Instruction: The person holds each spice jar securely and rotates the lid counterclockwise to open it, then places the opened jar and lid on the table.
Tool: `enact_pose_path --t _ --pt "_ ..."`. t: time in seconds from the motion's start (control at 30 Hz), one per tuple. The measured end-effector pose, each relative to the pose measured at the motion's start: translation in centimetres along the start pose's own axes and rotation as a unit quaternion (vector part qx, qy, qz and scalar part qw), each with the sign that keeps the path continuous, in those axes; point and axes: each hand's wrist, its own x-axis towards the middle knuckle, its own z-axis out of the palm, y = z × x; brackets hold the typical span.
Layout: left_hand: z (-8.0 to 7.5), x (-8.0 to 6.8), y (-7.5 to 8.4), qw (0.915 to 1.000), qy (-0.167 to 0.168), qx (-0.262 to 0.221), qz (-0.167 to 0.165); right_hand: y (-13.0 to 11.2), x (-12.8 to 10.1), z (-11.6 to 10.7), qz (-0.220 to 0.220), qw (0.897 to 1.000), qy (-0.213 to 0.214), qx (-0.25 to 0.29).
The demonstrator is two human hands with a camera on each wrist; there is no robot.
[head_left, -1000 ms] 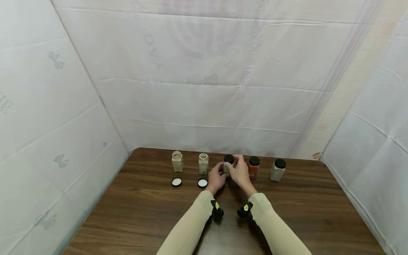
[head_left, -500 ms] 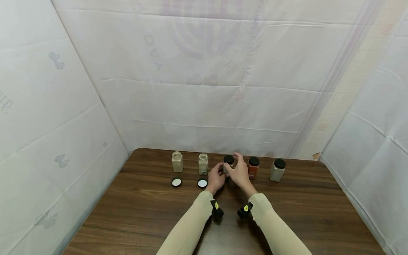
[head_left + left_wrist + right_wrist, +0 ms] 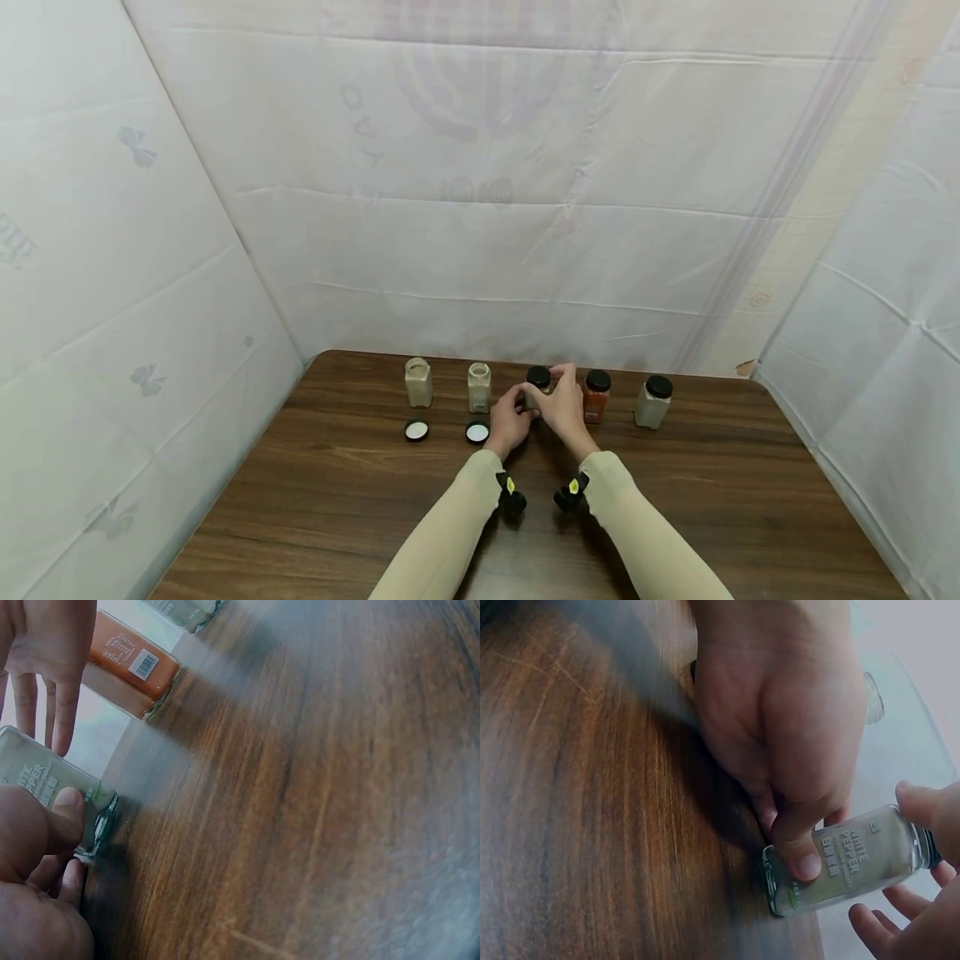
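A white pepper jar (image 3: 536,392) with a black lid (image 3: 537,376) stands third in a row of jars at the back of the wooden table (image 3: 675,500). My left hand (image 3: 517,410) grips the jar's body (image 3: 847,859), thumb (image 3: 66,814) pressed on its label (image 3: 37,780). My right hand (image 3: 553,388) reaches over the top, and its thumb and fingers (image 3: 922,817) curl round the lid end. The jar rests on the table.
Left of the held jar stand two open jars (image 3: 417,382) (image 3: 478,387), each with an upturned lid (image 3: 416,430) (image 3: 477,432) in front. To the right are an orange jar (image 3: 597,396) and a grey jar (image 3: 652,402), both capped. White sheets wall in the table.
My right hand has shifted slightly on the lid and its wrist has moved a little left. The jar and my left hand stay where they were.
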Motion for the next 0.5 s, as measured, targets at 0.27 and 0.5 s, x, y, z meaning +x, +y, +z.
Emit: enact_pose_path --t 0.27,0.5 --pt "0.17 0.23 -0.02 0.9999 0.003 -0.009 0.008 -0.21 -0.02 -0.09 -0.001 1.0 -0.024 0.017" --pt "0.2 0.34 -0.12 0.9999 0.007 -0.001 0.009 -0.07 0.11 0.04 -0.003 1.0 -0.027 0.01"
